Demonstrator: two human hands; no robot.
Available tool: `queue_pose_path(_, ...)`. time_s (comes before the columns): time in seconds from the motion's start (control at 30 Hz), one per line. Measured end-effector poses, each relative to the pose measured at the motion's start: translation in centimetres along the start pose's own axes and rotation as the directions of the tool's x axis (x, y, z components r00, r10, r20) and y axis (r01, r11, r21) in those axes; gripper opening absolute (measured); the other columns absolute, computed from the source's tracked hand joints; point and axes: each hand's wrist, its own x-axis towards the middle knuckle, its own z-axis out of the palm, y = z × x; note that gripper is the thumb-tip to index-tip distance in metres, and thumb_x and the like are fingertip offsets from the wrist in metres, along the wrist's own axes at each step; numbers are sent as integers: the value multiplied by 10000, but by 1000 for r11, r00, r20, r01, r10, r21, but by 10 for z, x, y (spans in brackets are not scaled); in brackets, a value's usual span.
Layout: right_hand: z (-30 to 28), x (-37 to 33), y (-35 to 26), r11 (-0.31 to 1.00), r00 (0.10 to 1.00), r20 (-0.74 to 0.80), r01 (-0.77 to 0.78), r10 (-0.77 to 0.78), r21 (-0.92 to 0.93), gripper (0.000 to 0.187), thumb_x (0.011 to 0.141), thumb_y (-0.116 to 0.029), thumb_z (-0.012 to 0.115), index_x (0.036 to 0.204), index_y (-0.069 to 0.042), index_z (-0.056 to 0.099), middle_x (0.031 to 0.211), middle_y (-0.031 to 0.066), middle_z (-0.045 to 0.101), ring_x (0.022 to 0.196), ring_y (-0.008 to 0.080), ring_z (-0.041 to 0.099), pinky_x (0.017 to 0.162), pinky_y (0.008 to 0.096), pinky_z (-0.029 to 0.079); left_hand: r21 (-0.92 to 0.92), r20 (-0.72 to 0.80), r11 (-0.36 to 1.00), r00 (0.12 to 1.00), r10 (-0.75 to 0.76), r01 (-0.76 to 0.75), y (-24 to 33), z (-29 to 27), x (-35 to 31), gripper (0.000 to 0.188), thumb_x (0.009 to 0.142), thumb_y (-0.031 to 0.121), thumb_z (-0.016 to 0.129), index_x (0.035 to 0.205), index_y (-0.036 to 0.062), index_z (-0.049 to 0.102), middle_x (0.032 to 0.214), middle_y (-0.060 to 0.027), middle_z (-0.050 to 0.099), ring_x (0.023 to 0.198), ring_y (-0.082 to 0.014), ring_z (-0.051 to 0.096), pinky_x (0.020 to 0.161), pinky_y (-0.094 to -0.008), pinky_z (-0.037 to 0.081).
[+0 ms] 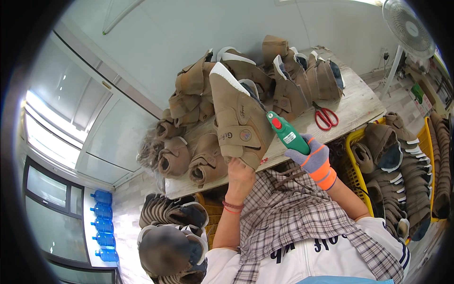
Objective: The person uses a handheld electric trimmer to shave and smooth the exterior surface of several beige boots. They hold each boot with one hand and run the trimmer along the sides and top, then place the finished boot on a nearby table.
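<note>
In front of me a brown shoe upper (pixel 239 113) with a white edge and a strap is held up over the table. My left hand (pixel 241 177), bare with a red band at the wrist, is closed on its lower end; some fingers are hidden. My right hand (pixel 314 161), in a grey and orange glove, grips a green handheld power tool (pixel 289 135) with a red button. The tool's front end is close against the right side of the upper; its tip is hard to make out. Red-handled scissors (pixel 325 117) lie on the table to the right.
Several more brown uppers (pixel 288 90) stand on the pale wooden table (pixel 359 102). A yellow crate (pixel 352 165) of stacked uppers is at the right. More stacks (pixel 170 213) are at the lower left. A white fan (pixel 409 28) stands at the far right, blue water bottles (pixel 104 225) at the left.
</note>
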Motion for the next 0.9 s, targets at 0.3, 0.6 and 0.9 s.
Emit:
queue_pose_path(0.3,-7,6,0,993,999,30,-46,43,109,489,708,-316,800,1032,-4,608,748,44,651,652,69,591,597,232,495,-10,109,999,993,46,-45,5,4,-8,377,610,-66,539,971,17,610,891,-145,574,851,-353,545,758,-458,456)
queue_pose_path(0.6,-14,25,9,971,997,-47,-49,62,233,415,716,-306,798,954,-17,617,697,4,603,605,51,516,539,224,436,-4,157,998,986,-58,59,7,-12,-27,399,648,-68,534,1024,31,625,978,-161,599,927,-367,558,849,-464,432)
queue_pose_path(0.9,-51,34,34,920,958,-235,-63,165,388,256,767,-161,754,923,-19,608,693,-6,580,552,43,489,495,200,386,385,-280,799,884,-375,461,-65,-41,-6,294,780,45,611,1050,-53,553,1164,-254,480,1085,-415,459,927,-497,363)
